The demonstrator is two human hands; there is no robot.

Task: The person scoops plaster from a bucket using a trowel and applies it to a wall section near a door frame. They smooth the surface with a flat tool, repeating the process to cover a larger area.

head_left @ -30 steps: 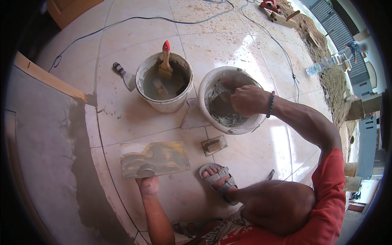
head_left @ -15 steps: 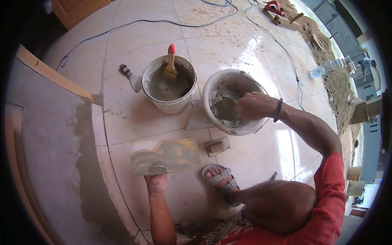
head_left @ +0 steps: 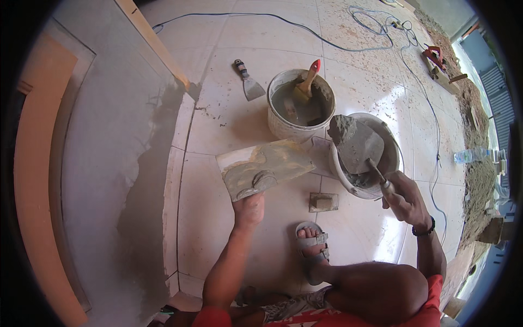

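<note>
My left hand (head_left: 249,211) grips a flat mortar board (head_left: 297,161) from below; its fingers are mostly hidden under it. Grey mortar is smeared over the board, with a small lump (head_left: 263,180) near the front edge. The handle of a trowel is closed in my right hand (head_left: 407,203). Its blade (head_left: 364,151) carries a heap of wet mortar (head_left: 342,128) at the far left end, above the mortar bucket (head_left: 390,155). A small float (head_left: 324,202) lies on the tiles between the board and that bucket.
Left of the mortar bucket stands a pail (head_left: 289,129) of murky water with a red-tipped brush (head_left: 310,76) in it. A scraper (head_left: 251,86) lies beside it. Cables (head_left: 327,44) cross the tiled floor. At left is a partly plastered wall (head_left: 144,191); a plastic bottle (head_left: 471,156) lies far right.
My right hand has drawn back from inside the bucket, bringing the trowel up with mortar on it. The board is tilted more. The whole view has swung left.
</note>
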